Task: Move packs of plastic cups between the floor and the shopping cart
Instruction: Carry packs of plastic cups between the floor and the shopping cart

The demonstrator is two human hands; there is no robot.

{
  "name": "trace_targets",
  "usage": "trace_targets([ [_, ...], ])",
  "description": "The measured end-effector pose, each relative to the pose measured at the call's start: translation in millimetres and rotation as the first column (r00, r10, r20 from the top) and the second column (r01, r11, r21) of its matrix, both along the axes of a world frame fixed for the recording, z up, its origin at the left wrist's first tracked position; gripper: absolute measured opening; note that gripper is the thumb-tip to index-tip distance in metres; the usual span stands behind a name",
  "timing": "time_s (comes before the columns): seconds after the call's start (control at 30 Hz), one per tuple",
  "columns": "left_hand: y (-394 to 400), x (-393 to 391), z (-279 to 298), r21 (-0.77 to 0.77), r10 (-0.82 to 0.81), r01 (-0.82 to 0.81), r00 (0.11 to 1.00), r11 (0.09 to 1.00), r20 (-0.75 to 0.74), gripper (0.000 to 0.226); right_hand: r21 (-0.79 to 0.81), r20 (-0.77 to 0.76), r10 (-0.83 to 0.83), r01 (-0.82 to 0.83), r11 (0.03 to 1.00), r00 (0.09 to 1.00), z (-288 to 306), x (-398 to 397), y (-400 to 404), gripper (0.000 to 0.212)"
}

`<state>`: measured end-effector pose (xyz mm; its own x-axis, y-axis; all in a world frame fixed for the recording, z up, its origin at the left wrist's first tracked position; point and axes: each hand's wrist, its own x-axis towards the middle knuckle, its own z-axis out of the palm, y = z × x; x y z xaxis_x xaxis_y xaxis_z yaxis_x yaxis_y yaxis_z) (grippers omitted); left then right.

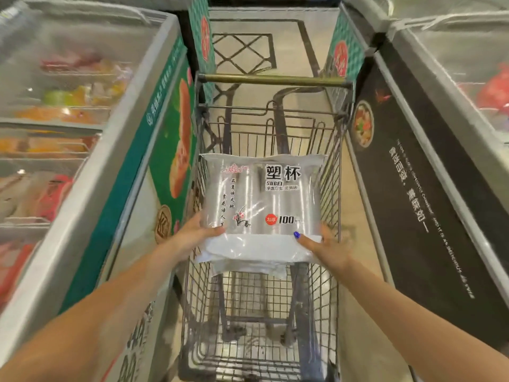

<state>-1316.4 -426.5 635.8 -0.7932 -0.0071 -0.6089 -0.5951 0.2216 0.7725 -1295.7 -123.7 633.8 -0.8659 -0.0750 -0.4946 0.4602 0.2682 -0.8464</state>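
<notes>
Above one cart [329, 188], two hands hold one pack [261, 199].

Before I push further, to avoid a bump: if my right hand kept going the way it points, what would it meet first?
Probably nothing soon. The right hand grips the pack of plastic cups above the shopping cart, pointing at its handle end, likely the first obstacle; depth unclear.

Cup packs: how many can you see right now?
1. The pack of plastic cups is held above the shopping cart by the left hand and right hand. Others may be out of frame.
</notes>
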Motion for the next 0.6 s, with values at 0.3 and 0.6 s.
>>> trace_targets([
  [0.3,-6,-59,-114,-0.140,-0.001,0.020,0.991,0.990,0.131,0.086,0.097,0.204,-0.059,0.039,0.995,0.977,-117,-54,-23,0.034],
  [0.6,0,-89,-203,-0.206,0.190,-0.159,0.971,0.965,0.142,0.079,0.144,0.213,-0.190,0.162,0.976,0.958,-207,-84,-36,0.060],
])
